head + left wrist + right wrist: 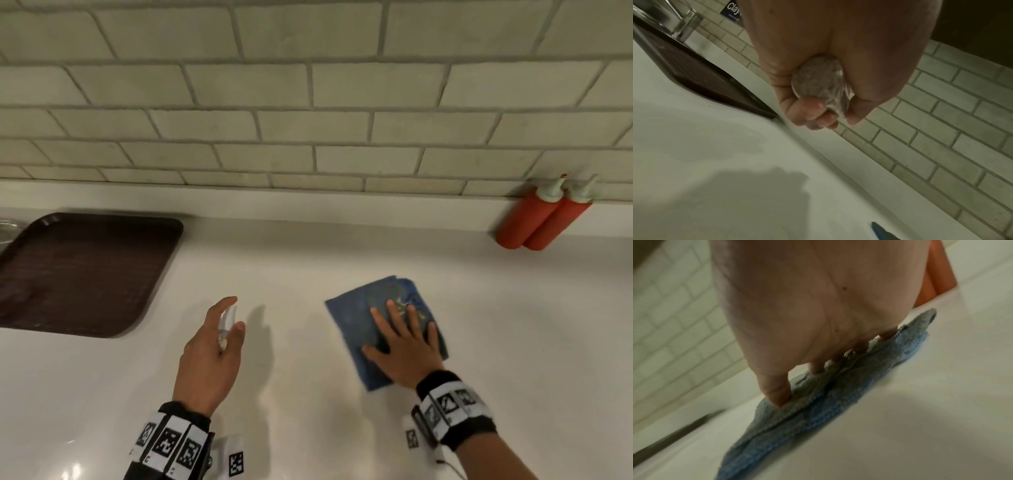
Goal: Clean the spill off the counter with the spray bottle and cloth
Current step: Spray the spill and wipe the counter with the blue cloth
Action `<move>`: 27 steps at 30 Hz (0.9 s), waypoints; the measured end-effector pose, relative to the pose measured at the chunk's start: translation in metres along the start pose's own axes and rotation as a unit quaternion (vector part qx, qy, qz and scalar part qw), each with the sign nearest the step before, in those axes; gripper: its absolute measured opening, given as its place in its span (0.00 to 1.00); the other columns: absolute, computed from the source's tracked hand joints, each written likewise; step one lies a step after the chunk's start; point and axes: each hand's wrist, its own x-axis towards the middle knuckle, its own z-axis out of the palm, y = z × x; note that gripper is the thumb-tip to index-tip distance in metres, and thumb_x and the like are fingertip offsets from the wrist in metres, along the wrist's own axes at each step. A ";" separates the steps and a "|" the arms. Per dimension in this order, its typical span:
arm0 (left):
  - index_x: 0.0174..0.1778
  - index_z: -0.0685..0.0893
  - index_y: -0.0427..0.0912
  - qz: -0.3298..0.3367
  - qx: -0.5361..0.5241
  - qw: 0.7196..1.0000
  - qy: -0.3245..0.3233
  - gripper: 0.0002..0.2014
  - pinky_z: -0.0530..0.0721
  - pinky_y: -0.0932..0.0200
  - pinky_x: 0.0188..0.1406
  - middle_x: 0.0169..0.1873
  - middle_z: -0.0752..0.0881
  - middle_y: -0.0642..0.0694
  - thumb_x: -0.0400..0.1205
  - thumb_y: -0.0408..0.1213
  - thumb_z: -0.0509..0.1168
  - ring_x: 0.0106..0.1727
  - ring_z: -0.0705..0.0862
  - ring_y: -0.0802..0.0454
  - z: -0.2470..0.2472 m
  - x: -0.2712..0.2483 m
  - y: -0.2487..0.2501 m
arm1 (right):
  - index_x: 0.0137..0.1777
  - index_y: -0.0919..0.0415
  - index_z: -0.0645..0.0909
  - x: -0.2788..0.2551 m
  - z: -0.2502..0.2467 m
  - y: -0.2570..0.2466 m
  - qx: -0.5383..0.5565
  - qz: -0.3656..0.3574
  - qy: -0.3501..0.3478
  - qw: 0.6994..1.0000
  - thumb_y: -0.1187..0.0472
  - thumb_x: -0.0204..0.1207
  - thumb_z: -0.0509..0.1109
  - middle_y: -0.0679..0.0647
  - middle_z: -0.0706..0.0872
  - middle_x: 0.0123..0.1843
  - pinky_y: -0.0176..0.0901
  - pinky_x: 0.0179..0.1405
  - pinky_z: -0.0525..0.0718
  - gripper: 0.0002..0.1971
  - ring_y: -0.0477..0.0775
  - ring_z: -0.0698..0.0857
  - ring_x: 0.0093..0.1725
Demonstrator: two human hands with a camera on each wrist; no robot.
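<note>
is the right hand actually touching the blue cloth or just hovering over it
Touching. In the right wrist view the fingertips of the right hand press into the blue cloth, denting it; the head view shows the hand flat on it.

The right hand (407, 346) presses flat, fingers spread, on a folded blue cloth (363, 325) on the white counter (308, 260). The left hand (209, 353) grips a small clear spray bottle (227, 323) above the counter, well left of the cloth. A brown tray (82, 270) lies far left; two red squeeze bottles (544, 219) stand against the tiled wall (308, 102).
</note>
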 end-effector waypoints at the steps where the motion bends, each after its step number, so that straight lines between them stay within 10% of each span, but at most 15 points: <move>1: 0.74 0.72 0.61 0.001 0.000 1.000 -0.003 0.19 0.80 0.48 0.51 0.42 0.82 0.58 0.87 0.42 0.60 0.45 0.84 0.51 -0.002 0.001 -0.002 | 0.84 0.34 0.35 0.010 -0.011 0.005 0.012 0.022 -0.007 1.000 0.27 0.78 0.50 0.45 0.31 0.87 0.72 0.81 0.38 0.40 0.62 0.33 0.86; 9: 0.72 0.70 0.67 0.002 -0.012 1.000 -0.017 0.19 0.84 0.44 0.52 0.39 0.84 0.50 0.86 0.46 0.61 0.44 0.84 0.45 -0.030 0.019 -0.035 | 0.86 0.39 0.37 0.100 -0.051 -0.052 0.046 0.115 -0.024 0.992 0.30 0.80 0.51 0.50 0.32 0.88 0.81 0.77 0.38 0.40 0.70 0.30 0.84; 14: 0.74 0.71 0.63 0.011 -0.009 1.000 -0.015 0.20 0.80 0.48 0.58 0.54 0.86 0.51 0.86 0.44 0.61 0.55 0.85 0.47 -0.064 0.039 -0.064 | 0.86 0.40 0.37 0.123 -0.047 -0.132 0.022 0.069 -0.025 0.997 0.31 0.80 0.53 0.52 0.32 0.88 0.82 0.77 0.38 0.41 0.71 0.32 0.84; 21: 0.76 0.72 0.60 0.027 -0.010 0.999 -0.035 0.21 0.82 0.42 0.61 0.58 0.86 0.32 0.86 0.44 0.61 0.59 0.85 0.34 -0.098 0.065 -0.110 | 0.86 0.40 0.39 0.094 0.005 -0.251 -0.021 -0.084 -0.011 0.996 0.32 0.80 0.54 0.52 0.31 0.88 0.82 0.75 0.33 0.40 0.70 0.30 0.83; 27: 0.76 0.73 0.55 0.058 -0.033 0.996 -0.060 0.21 0.82 0.45 0.61 0.56 0.87 0.42 0.86 0.42 0.62 0.56 0.85 0.45 -0.106 0.069 -0.129 | 0.87 0.40 0.43 0.021 0.059 -0.276 -0.006 -0.107 0.042 0.993 0.34 0.80 0.55 0.49 0.35 0.88 0.75 0.74 0.24 0.39 0.65 0.30 0.85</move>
